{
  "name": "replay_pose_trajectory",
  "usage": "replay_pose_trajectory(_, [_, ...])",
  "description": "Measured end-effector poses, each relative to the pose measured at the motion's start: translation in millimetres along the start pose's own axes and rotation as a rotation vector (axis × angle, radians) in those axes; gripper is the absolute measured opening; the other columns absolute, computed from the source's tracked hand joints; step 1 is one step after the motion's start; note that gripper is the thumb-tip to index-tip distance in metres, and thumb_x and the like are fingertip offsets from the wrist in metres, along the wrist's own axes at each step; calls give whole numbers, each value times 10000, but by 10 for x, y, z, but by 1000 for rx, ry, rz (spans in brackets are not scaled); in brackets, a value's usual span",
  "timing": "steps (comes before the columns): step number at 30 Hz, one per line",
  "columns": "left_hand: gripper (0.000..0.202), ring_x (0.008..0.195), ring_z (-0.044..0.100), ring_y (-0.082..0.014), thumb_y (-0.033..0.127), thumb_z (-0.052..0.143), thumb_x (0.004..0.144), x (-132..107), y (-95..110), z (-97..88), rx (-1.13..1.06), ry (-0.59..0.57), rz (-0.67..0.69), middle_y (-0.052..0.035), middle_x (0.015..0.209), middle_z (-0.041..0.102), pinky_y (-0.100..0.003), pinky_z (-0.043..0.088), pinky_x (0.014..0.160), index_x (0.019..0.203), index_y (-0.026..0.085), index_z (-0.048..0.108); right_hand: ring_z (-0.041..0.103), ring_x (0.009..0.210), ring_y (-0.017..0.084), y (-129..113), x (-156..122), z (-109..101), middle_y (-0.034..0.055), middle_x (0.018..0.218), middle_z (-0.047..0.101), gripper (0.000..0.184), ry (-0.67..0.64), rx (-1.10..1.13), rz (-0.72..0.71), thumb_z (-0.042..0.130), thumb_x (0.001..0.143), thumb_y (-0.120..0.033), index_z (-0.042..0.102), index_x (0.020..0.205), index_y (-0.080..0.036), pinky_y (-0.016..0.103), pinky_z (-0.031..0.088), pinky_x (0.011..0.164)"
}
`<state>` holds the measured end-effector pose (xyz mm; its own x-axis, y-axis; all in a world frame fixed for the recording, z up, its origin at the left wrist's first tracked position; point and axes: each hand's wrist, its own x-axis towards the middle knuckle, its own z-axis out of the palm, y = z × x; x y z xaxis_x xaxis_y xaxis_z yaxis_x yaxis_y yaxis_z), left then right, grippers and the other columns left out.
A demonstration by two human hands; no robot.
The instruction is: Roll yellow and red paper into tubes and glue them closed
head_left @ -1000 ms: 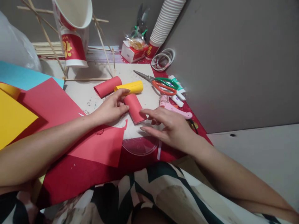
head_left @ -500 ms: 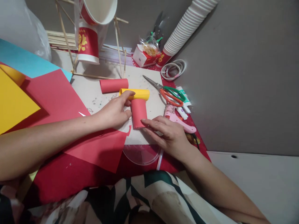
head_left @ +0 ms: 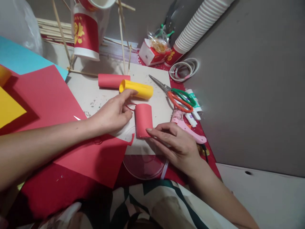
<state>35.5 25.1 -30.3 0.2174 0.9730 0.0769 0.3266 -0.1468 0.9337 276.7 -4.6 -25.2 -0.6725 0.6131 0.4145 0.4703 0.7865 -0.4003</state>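
Observation:
A short red paper roll point(head_left: 143, 119) lies on the pale board point(head_left: 95, 95). My left hand point(head_left: 111, 113) is loosely curled just to its left. That hand's index fingertip rests on a yellow paper roll point(head_left: 139, 89) and its thumb sits beside the red roll, gripping nothing. A thin red curl shows between those fingers and the roll. My right hand point(head_left: 177, 143) lies flat with fingers stretched, its index tip pressed against the near end of the red roll. A second, longer red roll point(head_left: 111, 80) lies behind the yellow one.
Scissors point(head_left: 177, 95) with green and orange handles, a pink glue gun point(head_left: 188, 127) and glue tubes point(head_left: 194, 111) lie to the right. Red point(head_left: 43, 95), yellow point(head_left: 9, 108) and blue point(head_left: 21, 58) paper sheets cover the left. Paper cups point(head_left: 85, 33), a cup stack point(head_left: 197, 27), sticks point(head_left: 54, 27) and a wire coil point(head_left: 184, 68) stand behind.
The short red roll has turned from slanting to nearly straight. My right hand came in from hovering over it and now touches its near end. My left hand stayed beside it.

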Motion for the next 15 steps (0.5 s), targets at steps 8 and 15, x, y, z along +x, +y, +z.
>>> replay_pose_trajectory(8, [104, 633, 548, -160, 153, 553, 806, -60, 119, -14, 207, 67, 87, 6, 674, 608, -310, 439, 665, 849, 195, 637, 648, 850, 148, -16, -9, -26, 58, 1006, 627, 381, -30, 17, 43, 608, 926, -87, 652, 1245, -289, 276, 564, 683])
replay_pose_trajectory(15, [186, 629, 560, -167, 163, 546, 826, -53, 71, 0, 366, -4, 118, 7, 682, 625, -301, 419, 652, 957, 207, 670, 647, 865, 154, -1, -20, -22, 75, 999, 621, 359, -47, 33, 59, 605, 914, -57, 673, 1217, -238, 270, 559, 701])
